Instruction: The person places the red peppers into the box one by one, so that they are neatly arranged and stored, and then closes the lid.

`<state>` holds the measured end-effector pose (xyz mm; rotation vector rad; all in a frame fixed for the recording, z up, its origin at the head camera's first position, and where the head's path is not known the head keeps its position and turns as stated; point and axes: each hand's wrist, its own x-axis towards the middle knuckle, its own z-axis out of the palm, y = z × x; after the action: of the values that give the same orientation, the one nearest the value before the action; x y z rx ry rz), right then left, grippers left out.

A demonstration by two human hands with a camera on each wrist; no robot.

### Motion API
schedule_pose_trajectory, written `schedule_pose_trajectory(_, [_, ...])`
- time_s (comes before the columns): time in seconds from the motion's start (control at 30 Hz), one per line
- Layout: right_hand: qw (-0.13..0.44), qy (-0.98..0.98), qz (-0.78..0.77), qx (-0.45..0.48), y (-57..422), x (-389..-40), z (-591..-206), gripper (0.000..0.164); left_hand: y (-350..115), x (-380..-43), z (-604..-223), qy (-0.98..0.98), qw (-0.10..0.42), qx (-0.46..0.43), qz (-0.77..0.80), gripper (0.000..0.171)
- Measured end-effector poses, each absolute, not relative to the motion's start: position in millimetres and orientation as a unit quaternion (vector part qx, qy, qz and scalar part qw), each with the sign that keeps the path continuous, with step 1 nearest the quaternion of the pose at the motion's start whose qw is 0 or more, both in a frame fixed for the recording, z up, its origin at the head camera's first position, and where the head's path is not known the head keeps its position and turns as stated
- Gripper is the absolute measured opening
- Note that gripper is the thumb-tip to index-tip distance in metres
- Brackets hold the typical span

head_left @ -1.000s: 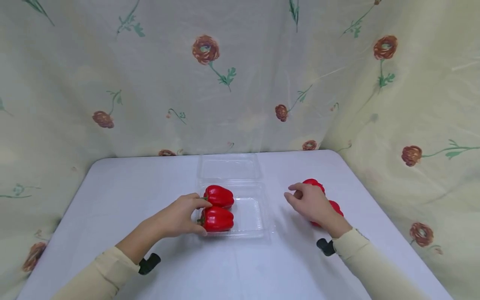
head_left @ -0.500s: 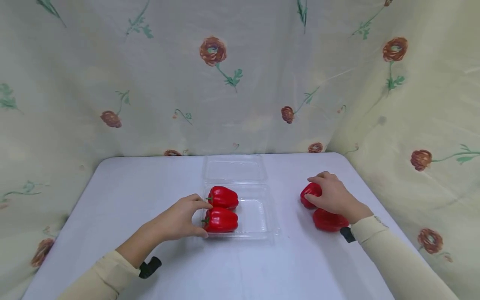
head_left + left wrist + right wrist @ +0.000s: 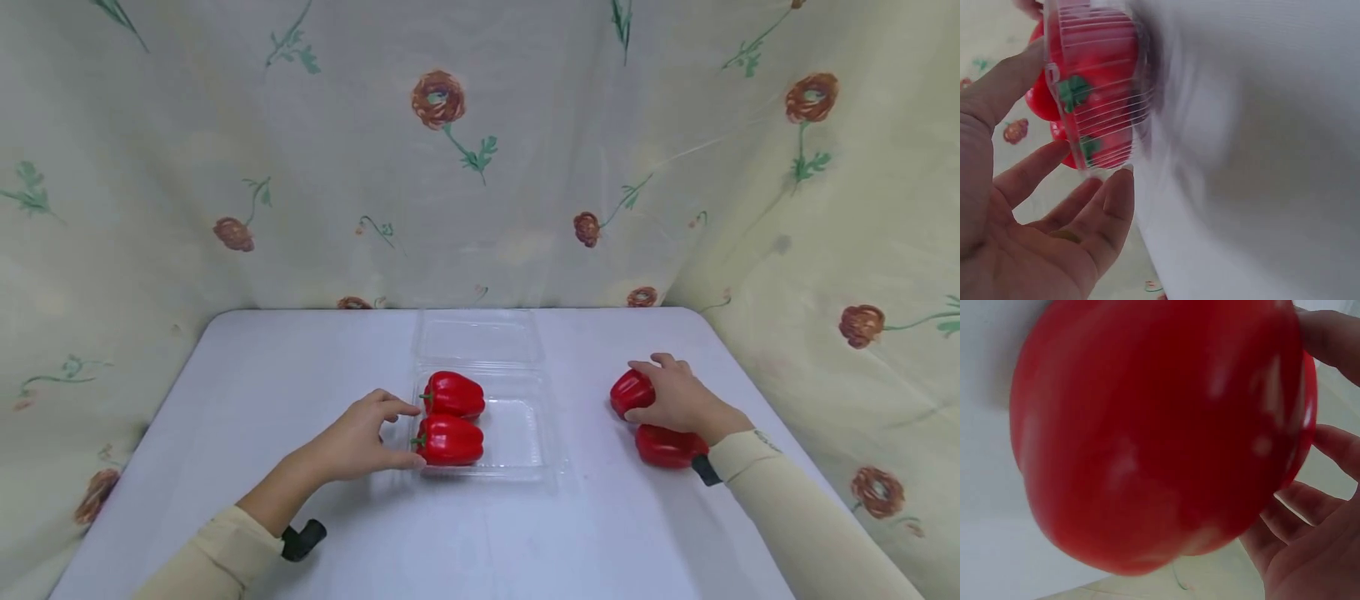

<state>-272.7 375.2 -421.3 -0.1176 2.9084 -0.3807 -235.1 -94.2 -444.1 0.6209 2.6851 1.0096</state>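
Observation:
Two red bell peppers with green stems, a near one (image 3: 450, 441) and a far one (image 3: 454, 395), lie side by side in the left half of a clear plastic clamshell container (image 3: 517, 433). At the container's left side, my left hand (image 3: 365, 437) has its fingers spread, with fingertips against the rim and wall (image 3: 1100, 100). To the right, my right hand (image 3: 678, 402) holds a third red bell pepper (image 3: 630, 394) between thumb and fingers. Another red bell pepper (image 3: 667, 447) lies below that wrist and fills much of the right wrist view.
The container's lid (image 3: 480, 337) lies folded back toward the table's far edge. A white cloth covers the table (image 3: 315, 358). Flower-patterned curtain (image 3: 337, 150) hangs behind and at both sides. Each wrist wears a black camera mount (image 3: 303, 540).
My right hand has moved right and come down around the far right bell pepper. My left hand stays by the container, its fingers spread slightly wider. The head view has shifted a little.

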Motion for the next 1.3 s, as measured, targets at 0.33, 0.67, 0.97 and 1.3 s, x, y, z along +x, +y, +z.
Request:
schedule_pose_trajectory(0.33, [0.094, 0.985, -0.139, -0.048, 378, -273, -430, 0.091, -95, -238, -456, 0.883, 0.135, 0.188, 0.408, 0.071])
schedule_pose_trajectory(0.67, [0.086, 0.985, -0.148, -0.027, 375, -273, -427, 0.085, -99, -240, -461, 0.865, 0.141, 0.190, 0.442, 0.074])
schedule_pose_trajectory(0.97, [0.068, 0.982, -0.177, -0.001, 372, -267, -421, 0.092, -99, -240, -464, 0.859, 0.144, 0.193, 0.452, 0.073])
schedule_pose_trajectory(1.3, [-0.001, 0.976, -0.205, -0.073, 329, -256, -387, 0.087, -100, -240, -464, 0.860, 0.143, 0.188, 0.452, 0.073])
